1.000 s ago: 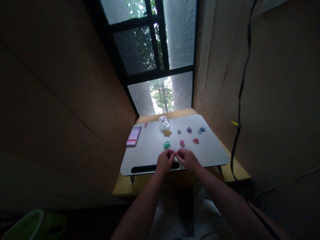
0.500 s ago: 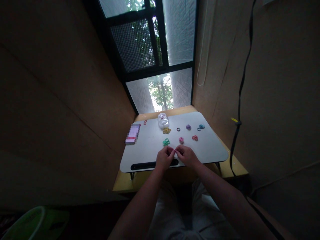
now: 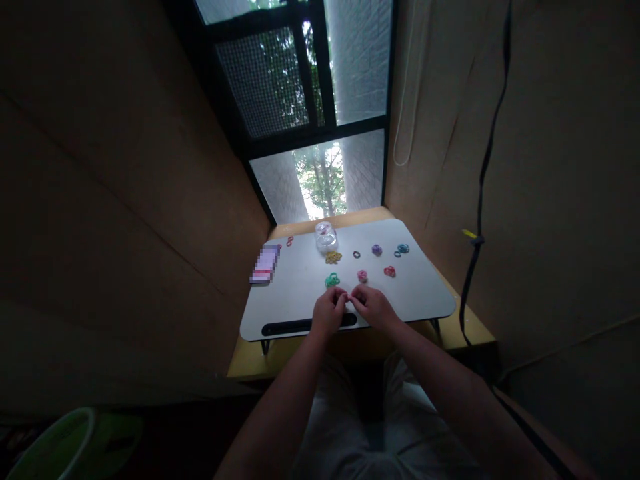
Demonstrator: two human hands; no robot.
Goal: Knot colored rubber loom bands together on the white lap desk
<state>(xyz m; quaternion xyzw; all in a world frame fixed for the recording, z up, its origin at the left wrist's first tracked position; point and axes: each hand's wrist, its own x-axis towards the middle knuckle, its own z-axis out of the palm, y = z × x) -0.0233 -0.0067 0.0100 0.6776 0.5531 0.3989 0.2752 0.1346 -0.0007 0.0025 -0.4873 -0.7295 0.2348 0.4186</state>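
Pink shows in a tiny piece (image 3: 349, 297) pinched where the two hands meet, over the near part of the white lap table (image 3: 295, 287) — perhaps a small band, though it is too blurred to be sure. The left hand (image 3: 329, 313) and right hand (image 3: 372, 307) both have thumb and fingers closed on it. Just beyond them lie the green bands (image 3: 332, 280) and pink bands (image 3: 362, 275) — farther back, the yellow bands (image 3: 333, 257) sit beside the clear jar (image 3: 326, 238).
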